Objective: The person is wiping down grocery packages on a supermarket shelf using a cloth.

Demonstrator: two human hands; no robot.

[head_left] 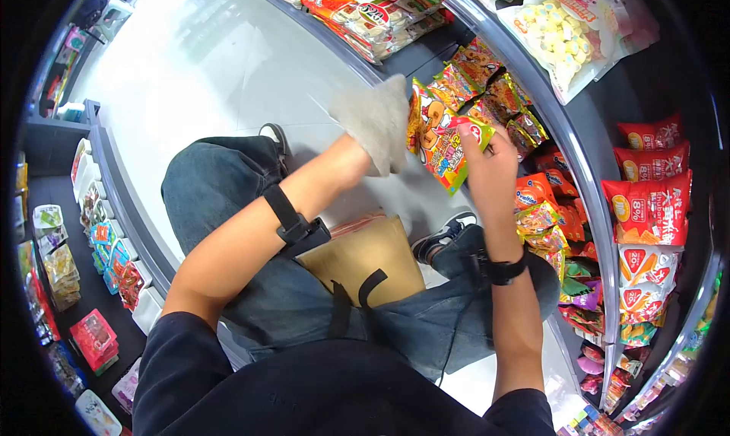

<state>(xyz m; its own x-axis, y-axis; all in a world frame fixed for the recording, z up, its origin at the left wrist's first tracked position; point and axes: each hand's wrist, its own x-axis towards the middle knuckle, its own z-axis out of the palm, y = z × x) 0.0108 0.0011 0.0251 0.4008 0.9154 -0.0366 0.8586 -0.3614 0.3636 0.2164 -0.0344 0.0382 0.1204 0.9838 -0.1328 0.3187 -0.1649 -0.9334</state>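
In the head view my right hand (490, 162) pinches a yellow, orange and green snack packet (439, 143) by its upper right corner. The packet hangs tilted, with a cartoon figure on its front. A grey cloth (384, 120), blurred by motion, is in my left hand (350, 162), just left of the packet. The cloth hides most of that hand's fingers. Behind the packet, similar small snack packets (456, 84) lie heaped on the lower shelf. Orange packets (534, 191) lie below my right hand.
A curved metal shelf edge (566, 120) runs down the right side. Red bags (650, 211) and a marshmallow bag (555, 40) sit beyond it. A large snack bag (372, 14) is at the top. Another shelf (125, 200) stands left. A flat brown-gold piece (380, 257) lies between my legs.
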